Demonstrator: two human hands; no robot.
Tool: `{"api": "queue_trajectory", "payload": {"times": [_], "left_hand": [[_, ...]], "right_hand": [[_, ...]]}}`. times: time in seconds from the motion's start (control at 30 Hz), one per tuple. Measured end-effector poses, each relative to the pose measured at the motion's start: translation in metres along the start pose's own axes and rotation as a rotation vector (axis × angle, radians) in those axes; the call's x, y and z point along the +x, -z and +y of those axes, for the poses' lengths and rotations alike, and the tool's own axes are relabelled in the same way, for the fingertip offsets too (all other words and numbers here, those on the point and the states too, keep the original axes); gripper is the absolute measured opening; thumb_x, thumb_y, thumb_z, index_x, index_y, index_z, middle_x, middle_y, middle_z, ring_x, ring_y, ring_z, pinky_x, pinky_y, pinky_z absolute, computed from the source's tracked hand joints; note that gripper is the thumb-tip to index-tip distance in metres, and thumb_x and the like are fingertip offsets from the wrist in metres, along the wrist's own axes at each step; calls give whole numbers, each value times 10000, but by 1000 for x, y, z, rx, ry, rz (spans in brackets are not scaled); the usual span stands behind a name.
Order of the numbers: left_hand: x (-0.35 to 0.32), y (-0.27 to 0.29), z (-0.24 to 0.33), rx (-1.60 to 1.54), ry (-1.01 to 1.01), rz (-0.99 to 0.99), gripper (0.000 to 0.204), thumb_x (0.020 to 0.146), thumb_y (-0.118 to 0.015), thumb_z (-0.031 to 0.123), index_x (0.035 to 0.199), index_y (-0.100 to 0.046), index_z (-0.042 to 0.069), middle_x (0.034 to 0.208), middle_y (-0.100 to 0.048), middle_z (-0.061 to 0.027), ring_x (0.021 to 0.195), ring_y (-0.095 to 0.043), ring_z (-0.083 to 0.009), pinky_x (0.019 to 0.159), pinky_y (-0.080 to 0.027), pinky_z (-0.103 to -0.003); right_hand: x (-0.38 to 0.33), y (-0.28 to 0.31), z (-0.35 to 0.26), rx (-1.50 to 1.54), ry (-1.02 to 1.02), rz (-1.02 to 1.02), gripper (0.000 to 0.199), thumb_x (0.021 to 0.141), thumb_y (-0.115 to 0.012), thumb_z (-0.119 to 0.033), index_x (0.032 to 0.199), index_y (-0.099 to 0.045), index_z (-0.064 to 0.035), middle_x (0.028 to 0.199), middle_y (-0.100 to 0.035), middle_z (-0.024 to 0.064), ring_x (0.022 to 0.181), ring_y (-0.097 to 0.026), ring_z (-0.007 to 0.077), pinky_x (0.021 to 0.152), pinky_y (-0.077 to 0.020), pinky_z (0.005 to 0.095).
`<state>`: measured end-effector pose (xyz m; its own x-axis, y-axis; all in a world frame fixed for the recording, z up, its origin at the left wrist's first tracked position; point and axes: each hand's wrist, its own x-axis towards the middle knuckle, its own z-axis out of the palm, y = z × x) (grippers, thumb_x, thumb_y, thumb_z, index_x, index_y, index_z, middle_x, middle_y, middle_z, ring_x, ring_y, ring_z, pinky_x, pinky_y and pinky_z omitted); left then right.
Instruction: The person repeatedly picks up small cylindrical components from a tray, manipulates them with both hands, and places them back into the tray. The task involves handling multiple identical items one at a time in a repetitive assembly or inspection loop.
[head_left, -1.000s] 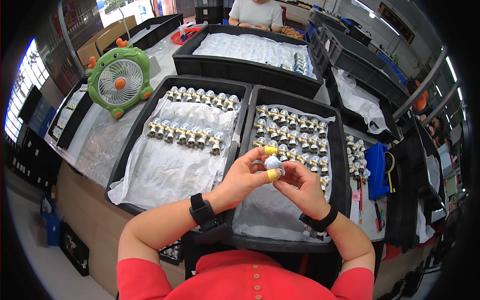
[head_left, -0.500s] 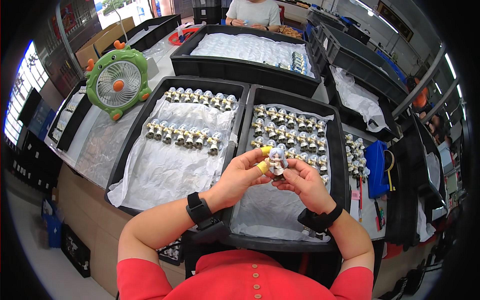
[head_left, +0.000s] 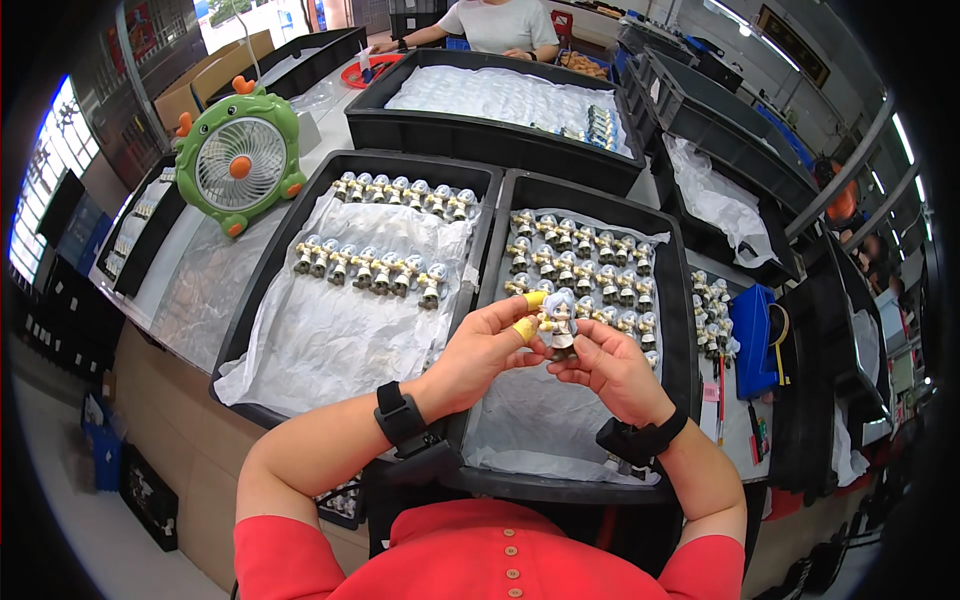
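Figurine (head_left: 558, 322): small, grey-haired, upright, held between both hands over the right tray (head_left: 672, 300), just in front of the rows of like figures (head_left: 585, 262).
Change: half a second ago the hands sat slightly higher over the tray; now they are a touch lower and nearer the person, figurine still pinched between them. A second ago it was held much as now.
Left hand (head_left: 485, 348): closed on the figurine's left side; yellow caps on thumb and forefinger (head_left: 527, 327), both touching it. Narrow grip, fingers curled.
Right hand (head_left: 610, 365): fingertips closed on the figurine's lower part from the right and below; palm turned up. Narrow grip.
Wrists: black band on each.
Left tray (head_left: 262, 300): white sheet, two rows of figures toward the far end, near half bare.
Right tray, near half: white sheet under the hands.
Fan (head_left: 240, 160): green, orange hub, left of the trays.
Far end: another person seated behind a further black tray (head_left: 400, 115).
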<state>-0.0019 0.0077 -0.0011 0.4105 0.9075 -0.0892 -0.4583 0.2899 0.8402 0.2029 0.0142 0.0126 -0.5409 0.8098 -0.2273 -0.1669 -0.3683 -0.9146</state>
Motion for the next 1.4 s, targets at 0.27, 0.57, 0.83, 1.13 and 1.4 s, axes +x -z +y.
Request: {"api": "queue_trajectory", "payload": {"times": [0.27, 0.57, 0.83, 1.13, 1.4], "left_hand": [[-1, -3, 3, 101, -39, 6, 443, 914, -519, 76, 1338, -394, 60, 1112, -524, -45, 923, -583, -129, 805, -481, -264], [-4, -7, 5, 98, -76, -1, 483, 889, -547, 43, 1341, -378, 65, 1097, -527, -62, 918, -600, -149, 798, -485, -270], [-4, -7, 4, 78, -104, 0, 462, 865, -568, 38, 1295, -400, 35, 1021, -522, -52, 869, -605, -138, 767, -489, -266], [-1, -6, 2, 72, -126, -42, 488, 855, -567, 9, 1306, -380, 21, 1038, -518, -76, 915, -600, -168, 841, -493, -304], [-2, -6, -1, 342, -199, 31, 542, 837, -635, 98, 1307, -379, 12, 1000, -538, -84, 888, -570, -138, 786, -479, -267]], "right_hand": [[1, 5, 1, 188, -29, -94, 368, 968, -421, -179, 1296, -379, -18, 1108, -577, 117, 967, -589, 178, 867, -466, 309], [6, 7, 8, 401, -105, -170, 401, 980, -358, -152, 1356, -322, -18, 1086, -554, 108, 951, -539, 160, 877, -444, 308], [6, 6, 8, 445, -120, -196, 377, 981, -357, -153, 1330, -357, -9, 1069, -554, 97, 934, -541, 152, 872, -451, 301], [7, 9, 9, 501, -149, -200, 348, 978, -363, -141, 1291, -388, 8, 1046, -557, 93, 904, -546, 142, 848, -461, 290], [11, 4, 17, 257, -58, -126, 355, 969, -423, -162, 1293, -373, -25, 1105, -554, 77, 925, -562, 136, 835, -471, 295]]}}
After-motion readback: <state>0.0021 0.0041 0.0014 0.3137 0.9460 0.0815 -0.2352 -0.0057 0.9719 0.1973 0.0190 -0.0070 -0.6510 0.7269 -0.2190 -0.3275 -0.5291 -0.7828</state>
